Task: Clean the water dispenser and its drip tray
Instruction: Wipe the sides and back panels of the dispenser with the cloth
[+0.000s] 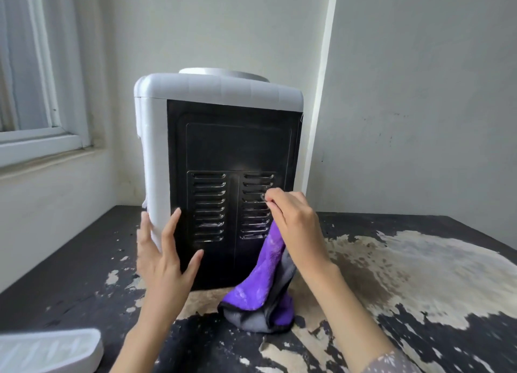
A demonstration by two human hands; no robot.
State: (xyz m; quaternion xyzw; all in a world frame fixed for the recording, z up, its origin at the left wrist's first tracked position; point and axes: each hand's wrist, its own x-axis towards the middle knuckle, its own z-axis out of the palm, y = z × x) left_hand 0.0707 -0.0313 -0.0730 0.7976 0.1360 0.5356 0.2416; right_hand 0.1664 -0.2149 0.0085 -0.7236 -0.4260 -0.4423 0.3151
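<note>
A pale-walled corner with a window (30,98) at left; a dark worktop (70,274) whose coating has peeled away in large pale patches toward its right edge. At the near left corner of the worktop lies the drip tray (50,350), white moulded plastic with a slotted grille, only partly in view. Set back toward the far edge stands the water dispenser (221,154), a rounded white plastic shell turned so that its black sheet-metal back panel, with two columns of pressed louvre slots, faces the viewer. The left hand (165,249) steadies the casing at its left corner, fingers straight and spread, thumb on the white shell. The right hand (293,218) has its fingers curled around a cloth (260,288), plush purple microfibre with a grey reverse, which hangs down to the worktop; the fingertips appear to pinch at a louvre slot, though whether they hold anything small there cannot be told. Judged step: detailing the vents of the back panel. The next move likely calls for working cloth into each narrow slot; the tray looks not yet addressed.
</note>
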